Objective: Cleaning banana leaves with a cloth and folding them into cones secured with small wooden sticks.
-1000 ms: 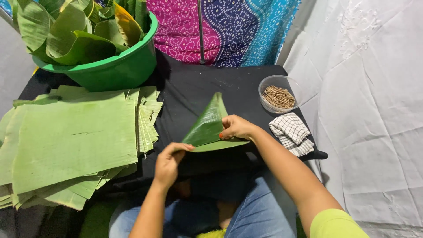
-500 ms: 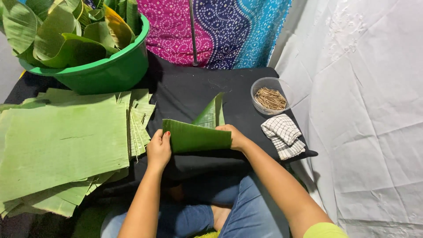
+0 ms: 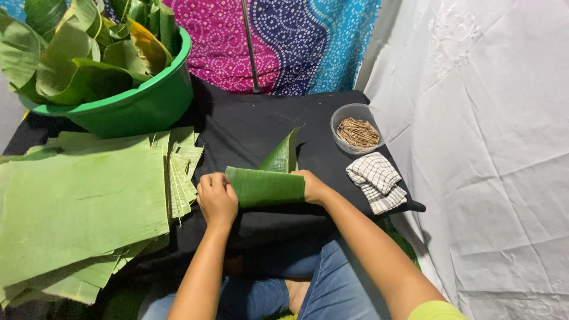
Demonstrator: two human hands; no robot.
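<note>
at the centre of the frame, the folded green banana leaf piece (image 3: 265,186) spans between both hands. the left hand (image 3: 217,198) pinches its left end with curled fingers, and the right hand (image 3: 312,186) clasps its right end, fingers hidden behind the leaf.

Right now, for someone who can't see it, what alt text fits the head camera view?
Two bare hands, left hand and right hand, hold a folded green banana leaf piece over a black cloth-covered table. Flat cut leaves lie left; a clear bowl of small sticks sits right.
</note>
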